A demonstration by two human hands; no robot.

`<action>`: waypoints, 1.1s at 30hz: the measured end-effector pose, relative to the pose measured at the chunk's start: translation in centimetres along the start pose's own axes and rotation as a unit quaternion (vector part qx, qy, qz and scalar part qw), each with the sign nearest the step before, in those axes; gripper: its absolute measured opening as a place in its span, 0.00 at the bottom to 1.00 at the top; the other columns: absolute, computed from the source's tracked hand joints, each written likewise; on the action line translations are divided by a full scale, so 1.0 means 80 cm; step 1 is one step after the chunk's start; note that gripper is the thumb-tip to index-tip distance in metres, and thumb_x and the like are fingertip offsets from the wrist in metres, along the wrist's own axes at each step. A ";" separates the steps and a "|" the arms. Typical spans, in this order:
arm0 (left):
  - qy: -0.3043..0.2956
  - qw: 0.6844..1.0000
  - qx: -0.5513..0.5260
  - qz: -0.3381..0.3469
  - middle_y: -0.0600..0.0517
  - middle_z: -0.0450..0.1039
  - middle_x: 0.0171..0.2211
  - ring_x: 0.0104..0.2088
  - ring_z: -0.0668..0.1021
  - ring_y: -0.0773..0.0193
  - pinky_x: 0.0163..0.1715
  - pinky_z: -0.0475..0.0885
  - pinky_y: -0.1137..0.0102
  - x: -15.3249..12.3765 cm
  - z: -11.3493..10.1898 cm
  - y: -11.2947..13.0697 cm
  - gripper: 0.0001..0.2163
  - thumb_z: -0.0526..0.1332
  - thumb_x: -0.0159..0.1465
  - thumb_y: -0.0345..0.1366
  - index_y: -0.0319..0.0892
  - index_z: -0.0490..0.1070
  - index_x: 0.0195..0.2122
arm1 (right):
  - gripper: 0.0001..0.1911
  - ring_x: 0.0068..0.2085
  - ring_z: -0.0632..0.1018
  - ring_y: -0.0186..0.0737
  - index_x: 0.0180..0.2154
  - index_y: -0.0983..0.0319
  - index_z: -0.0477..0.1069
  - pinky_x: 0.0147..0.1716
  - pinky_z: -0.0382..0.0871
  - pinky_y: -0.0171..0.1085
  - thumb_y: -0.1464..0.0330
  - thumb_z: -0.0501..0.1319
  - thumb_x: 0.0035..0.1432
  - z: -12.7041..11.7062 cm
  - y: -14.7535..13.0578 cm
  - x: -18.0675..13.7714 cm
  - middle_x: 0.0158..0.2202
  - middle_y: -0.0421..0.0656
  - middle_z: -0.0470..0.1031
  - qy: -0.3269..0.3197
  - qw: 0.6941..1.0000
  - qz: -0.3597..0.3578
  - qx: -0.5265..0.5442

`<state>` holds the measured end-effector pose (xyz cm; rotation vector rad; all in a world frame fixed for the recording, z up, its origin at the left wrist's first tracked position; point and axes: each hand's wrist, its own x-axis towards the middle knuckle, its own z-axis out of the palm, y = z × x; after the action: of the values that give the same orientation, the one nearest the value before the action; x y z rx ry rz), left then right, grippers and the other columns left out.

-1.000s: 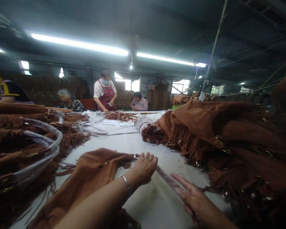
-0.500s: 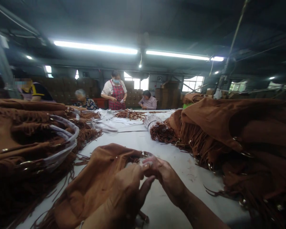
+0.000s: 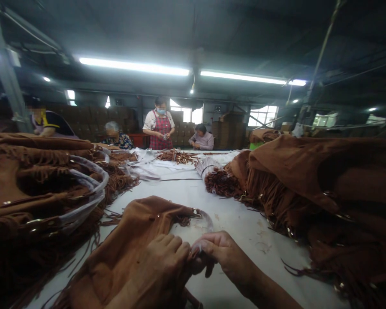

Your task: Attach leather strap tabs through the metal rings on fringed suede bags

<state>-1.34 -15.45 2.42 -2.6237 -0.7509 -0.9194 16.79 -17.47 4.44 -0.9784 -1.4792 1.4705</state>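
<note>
A brown suede-like bag [image 3: 133, 229] lies on the white table in front of me. Its strap [image 3: 207, 221], wrapped in clear plastic, curves from a metal ring at the bag's far end toward my hands. My left hand [image 3: 161, 264] is closed around the near part of the strap, over the bag's right side. Thumb and fingers of my right hand [image 3: 225, 255] pinch the plastic-wrapped strap just beside the left hand's fingertips. My fingers hide the strap's near end.
Fringed brown bags are piled at left [image 3: 48, 189] and right [image 3: 296, 184]. A bundle of brown tassels with pale wrapping [image 3: 217, 176] lies farther back, near loose straps with metal fittings [image 3: 176, 156]. Several people work beyond the table, one in a checked apron [image 3: 161, 128].
Both hands have moved from the ring at the bag's far end down toward me. The plastic-covered strap now shows as a curve beyond them. The person in the apron has shifted their hands.
</note>
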 end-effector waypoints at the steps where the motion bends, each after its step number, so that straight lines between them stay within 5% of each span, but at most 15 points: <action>1: 0.013 1.000 0.014 0.007 0.52 0.64 0.23 0.24 0.65 0.62 0.25 0.54 0.68 0.002 0.003 0.000 0.09 0.49 0.64 0.34 0.41 0.61 0.27 | 0.20 0.23 0.74 0.37 0.31 0.72 0.74 0.18 0.59 0.29 0.59 0.57 0.52 -0.001 -0.001 0.000 0.23 0.50 0.75 0.007 1.000 0.011 -0.002; 6: 0.074 0.992 0.039 0.093 0.53 0.60 0.19 0.21 0.61 0.64 0.24 0.50 0.66 0.013 0.010 -0.005 0.10 0.50 0.61 0.33 0.42 0.58 0.22 | 0.17 0.21 0.74 0.36 0.28 0.71 0.73 0.15 0.58 0.27 0.62 0.56 0.49 -0.004 -0.003 -0.002 0.22 0.51 0.76 0.025 0.999 0.037 -0.001; 14: 0.056 0.997 0.008 0.052 0.54 0.61 0.17 0.20 0.63 0.66 0.26 0.52 0.65 0.018 0.006 0.002 0.14 0.50 0.63 0.34 0.40 0.59 0.19 | 0.16 0.20 0.74 0.37 0.28 0.69 0.69 0.14 0.57 0.27 0.60 0.56 0.46 -0.020 0.015 0.003 0.21 0.49 0.74 0.034 0.996 0.085 0.005; 17: -0.007 1.000 -0.014 0.027 0.53 0.65 0.20 0.22 0.67 0.66 0.28 0.55 0.66 0.016 0.001 0.004 0.13 0.51 0.64 0.35 0.40 0.62 0.22 | 0.23 0.16 0.68 0.36 0.41 0.69 0.69 0.14 0.57 0.31 0.56 0.52 0.53 -0.031 0.018 -0.002 0.17 0.44 0.71 0.091 0.984 0.083 -0.131; 20: -0.038 0.997 -0.058 -0.018 0.53 0.67 0.20 0.22 0.69 0.66 0.29 0.57 0.66 0.017 -0.001 0.010 0.15 0.48 0.65 0.36 0.40 0.62 0.22 | 0.27 0.29 0.75 0.45 0.51 0.66 0.66 0.31 0.69 0.42 0.54 0.53 0.56 -0.034 0.006 -0.011 0.27 0.48 0.75 0.203 0.907 -0.085 -0.359; 22: -0.038 0.994 -0.094 -0.046 0.54 0.66 0.19 0.20 0.68 0.67 0.29 0.58 0.67 0.020 -0.001 0.014 0.17 0.45 0.67 0.37 0.40 0.61 0.21 | 0.26 0.47 0.72 0.50 0.54 0.64 0.65 0.48 0.63 0.46 0.57 0.55 0.58 -0.029 -0.007 -0.015 0.45 0.53 0.73 0.164 0.864 -0.202 -0.431; 24: -0.028 0.990 -0.126 -0.056 0.55 0.67 0.19 0.20 0.69 0.68 0.28 0.58 0.68 0.024 0.000 0.017 0.20 0.41 0.68 0.38 0.41 0.61 0.21 | 0.23 0.52 0.69 0.48 0.55 0.62 0.63 0.52 0.60 0.43 0.59 0.51 0.61 -0.019 -0.018 -0.015 0.52 0.51 0.68 0.031 0.879 -0.234 -0.415; 27: -0.023 0.985 -0.154 -0.069 0.58 0.69 0.21 0.22 0.71 0.68 0.27 0.60 0.70 0.024 0.000 0.015 0.20 0.40 0.69 0.39 0.43 0.65 0.25 | 0.20 0.38 0.75 0.39 0.51 0.61 0.65 0.39 0.66 0.34 0.59 0.46 0.65 -0.008 -0.021 -0.007 0.38 0.45 0.75 -0.087 0.914 -0.176 -0.356; 33: -0.009 0.993 0.032 -0.112 0.53 0.71 0.24 0.25 0.74 0.63 0.23 0.66 0.71 -0.016 0.005 0.013 0.08 0.52 0.64 0.37 0.45 0.70 0.33 | 0.18 0.28 0.72 0.33 0.39 0.60 0.71 0.29 0.60 0.30 0.56 0.49 0.64 -0.024 0.009 0.029 0.27 0.39 0.72 -0.090 0.887 -0.137 -0.433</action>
<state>-1.38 -16.67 1.19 -2.5317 -1.0794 -0.9123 17.70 -14.64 3.75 -1.0694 -2.3849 0.6707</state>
